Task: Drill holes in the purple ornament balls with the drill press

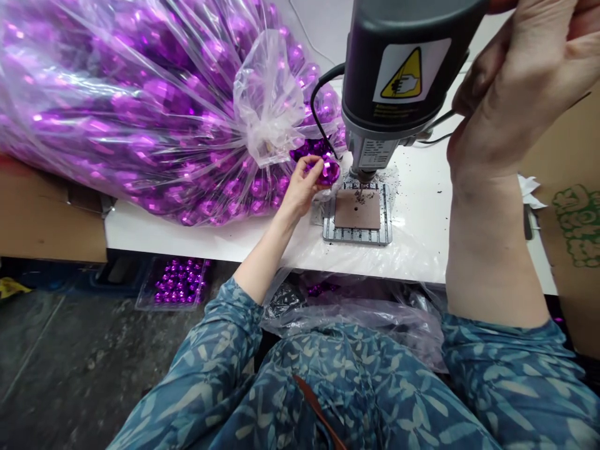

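Drill press point(398, 69) on a white counter point(422, 212), with a yellow warning triangle point(407, 72) showing a hand pictogram; the small print is unreadable. Left hand point(302, 184) has its grip closed on a purple ball point(329, 170) beside the bit. Right hand point(515, 81) is raised by the drill's head; I cannot tell its grip.

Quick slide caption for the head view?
Left hand holds a purple ball beside the bench drill; right hand raised beside its head.

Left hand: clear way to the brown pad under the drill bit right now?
Probably yes. The left hand, holding a purple ball, sits just beside the brown pad with nothing between; only the drill bit hangs over the pad's far edge.
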The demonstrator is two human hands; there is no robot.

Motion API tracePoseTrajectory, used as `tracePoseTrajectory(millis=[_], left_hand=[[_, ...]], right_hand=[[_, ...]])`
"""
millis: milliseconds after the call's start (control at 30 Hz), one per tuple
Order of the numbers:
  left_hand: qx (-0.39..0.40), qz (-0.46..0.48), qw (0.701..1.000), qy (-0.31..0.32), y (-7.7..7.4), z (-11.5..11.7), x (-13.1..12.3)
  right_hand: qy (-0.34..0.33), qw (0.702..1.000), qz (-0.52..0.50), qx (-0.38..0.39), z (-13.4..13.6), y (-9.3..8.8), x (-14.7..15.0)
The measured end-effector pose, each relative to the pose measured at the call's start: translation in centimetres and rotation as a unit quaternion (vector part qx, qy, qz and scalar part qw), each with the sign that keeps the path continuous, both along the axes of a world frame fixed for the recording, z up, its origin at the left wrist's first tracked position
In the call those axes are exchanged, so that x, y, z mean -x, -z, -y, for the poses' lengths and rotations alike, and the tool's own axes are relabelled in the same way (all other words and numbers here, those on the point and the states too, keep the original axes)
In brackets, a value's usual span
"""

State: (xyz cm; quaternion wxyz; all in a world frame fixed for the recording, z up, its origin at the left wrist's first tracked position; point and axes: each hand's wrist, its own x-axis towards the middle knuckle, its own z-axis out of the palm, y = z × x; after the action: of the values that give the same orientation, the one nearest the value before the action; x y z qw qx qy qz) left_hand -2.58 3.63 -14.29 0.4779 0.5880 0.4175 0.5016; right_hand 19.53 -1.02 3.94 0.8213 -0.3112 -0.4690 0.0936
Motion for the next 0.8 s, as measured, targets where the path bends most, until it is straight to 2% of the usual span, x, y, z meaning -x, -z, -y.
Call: tracePoseTrajectory(millis=[133, 267, 467, 633, 800], left_hand=[[0.031, 0.013, 0.998, 0.046, 2.3, 3.1, -1.7], [0.024, 0.045, 0.998, 0.042, 4.0, 3.8, -3.3], [0.010, 0.083, 0.994, 0.068, 4.4, 3.5, -4.2], [-0.003, 0.079, 0.993, 0.091, 5.1, 3.6, -4.1], [-0.028, 0.032, 0.994, 0.098, 5.8, 4.1, -4.1]], right_hand=[[0.027, 0.999, 0.039, 0.019, -0.1, 0.3, -0.2], [0.068, 0.993, 0.094, 0.035, 0.8, 0.4, 0.0], [0.022, 0.994, 0.068, 0.077, 2.2, -0.1, 0.1], [0.017, 0.995, 0.084, 0.045, 1.8, 0.5, -0.7], [0.009, 0.995, 0.092, 0.040, 1.4, 1.0, -1.1]])
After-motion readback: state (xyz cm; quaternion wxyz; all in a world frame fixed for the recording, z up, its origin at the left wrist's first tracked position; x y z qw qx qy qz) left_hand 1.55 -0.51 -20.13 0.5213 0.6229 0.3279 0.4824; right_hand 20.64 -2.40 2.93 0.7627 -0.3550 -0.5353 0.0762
